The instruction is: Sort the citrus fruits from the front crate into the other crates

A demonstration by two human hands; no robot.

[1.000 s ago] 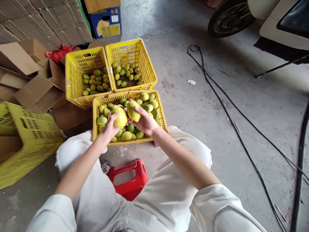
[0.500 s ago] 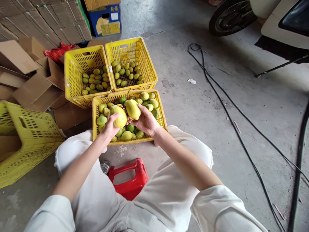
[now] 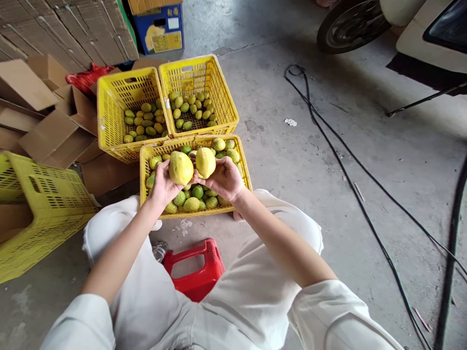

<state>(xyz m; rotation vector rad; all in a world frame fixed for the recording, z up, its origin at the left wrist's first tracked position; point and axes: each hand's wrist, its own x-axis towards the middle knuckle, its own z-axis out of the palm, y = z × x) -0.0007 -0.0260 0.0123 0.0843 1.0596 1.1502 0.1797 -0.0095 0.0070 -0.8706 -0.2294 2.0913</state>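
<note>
A large yellow lemon [image 3: 181, 168] rests in my left hand [image 3: 163, 184], whose fingers curl under and around it. My right hand [image 3: 226, 181] holds another yellow lemon [image 3: 206, 162] from its right side and below. The two fruits are side by side, a small gap between them, above the front yellow crate [image 3: 243, 160]. Inside that crate lie many green and yellow-green lemons [image 3: 191, 204], partly hidden by my hands. Behind it stand two more yellow crates, the left one [image 3: 104, 109] and the right one [image 3: 228, 104], each with smaller green-yellow fruits at the bottom.
A tilted yellow-green crate [image 3: 54, 209] stands at the left, near loose cardboard boxes [image 3: 51, 136]. Between my legs are a red plastic stool [image 3: 213, 265] and a clear bottle [image 3: 159, 251]. Black cable [image 3: 343, 165] runs over the floor at right, below a parked vehicle's wheel [image 3: 352, 26].
Both lemons have been turned in my hands, and the left one is slightly higher. My left thumb has moved from the lemon's top to its side; my right fingers have shifted lower.
</note>
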